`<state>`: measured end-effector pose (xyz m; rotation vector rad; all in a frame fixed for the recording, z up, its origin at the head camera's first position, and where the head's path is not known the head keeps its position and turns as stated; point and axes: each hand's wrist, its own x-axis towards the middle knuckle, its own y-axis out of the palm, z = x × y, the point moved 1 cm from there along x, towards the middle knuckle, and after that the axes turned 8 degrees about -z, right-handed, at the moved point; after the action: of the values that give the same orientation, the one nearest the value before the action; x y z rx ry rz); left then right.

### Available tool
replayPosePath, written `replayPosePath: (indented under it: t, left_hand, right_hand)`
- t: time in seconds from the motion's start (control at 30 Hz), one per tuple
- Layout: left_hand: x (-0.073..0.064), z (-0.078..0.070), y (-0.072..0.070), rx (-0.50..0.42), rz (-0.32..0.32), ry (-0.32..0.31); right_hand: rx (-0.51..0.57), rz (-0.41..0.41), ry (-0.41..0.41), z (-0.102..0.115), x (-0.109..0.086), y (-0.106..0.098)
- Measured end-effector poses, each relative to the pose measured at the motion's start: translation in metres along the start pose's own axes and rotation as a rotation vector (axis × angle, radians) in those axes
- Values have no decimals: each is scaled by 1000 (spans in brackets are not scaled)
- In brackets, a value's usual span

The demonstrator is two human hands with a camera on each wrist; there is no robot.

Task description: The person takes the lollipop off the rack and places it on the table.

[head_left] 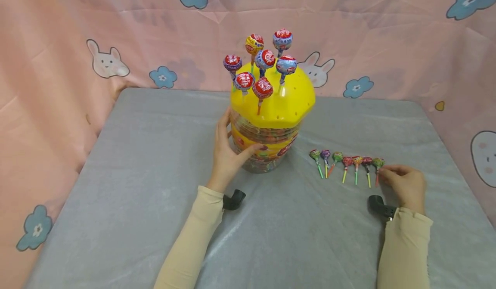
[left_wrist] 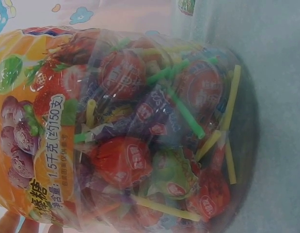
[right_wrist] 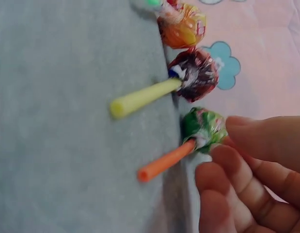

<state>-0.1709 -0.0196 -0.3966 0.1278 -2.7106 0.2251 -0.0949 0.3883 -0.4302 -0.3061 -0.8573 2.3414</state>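
My left hand [head_left: 228, 160] grips the side of a clear plastic candy jar [head_left: 255, 164], thumb across its front and fingers round the left side. Its wide yellow lid [head_left: 302, 95] carries several wrapped lollipops [head_left: 263, 88] standing upright by their sticks. Through the jar wall, many more lollipops [left_wrist: 123, 162] show in the left wrist view. On the right, my right hand [head_left: 407, 185] pinches a green-wrapped lollipop [right_wrist: 203, 127] with an orange stick at its head, between thumb and fingertips. That lollipop is at the right end of a row lying on the table.
The row continues leftward with a dark red lollipop [head_left: 367, 163], an orange one [head_left: 357, 161] and several others, sticks toward me. A grey cloth covers the table [head_left: 135, 151]. Behind it hangs a pink curtain [head_left: 147, 22] printed with rabbits and blue flowers.
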Motion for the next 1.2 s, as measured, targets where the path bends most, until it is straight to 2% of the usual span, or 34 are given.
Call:
replayPosePath:
  t: [0.23, 0.37, 0.6, 0.77, 0.9, 1.2]
  left_hand:
    - [3, 0, -1, -1, -7, 20]
    - [4, 0, -2, 1, -11, 20]
    - [5, 0, -4, 2, -5, 19]
    - [3, 0, -4, 11, -8, 14]
    - [2, 0, -3, 25, -6, 18]
    - [1, -2, -1, 18, 0, 12]
  right_hand:
    - [73, -45, 5, 13, 0, 1]
    - [197, -61, -4, 28, -4, 2]
    - [527, -80, -13, 52, -17, 4]
    - [666, -114, -22, 70, -28, 4]
    - [734, -111, -60, 83, -39, 5]
    - [746, -67, -210, 117, -59, 13]
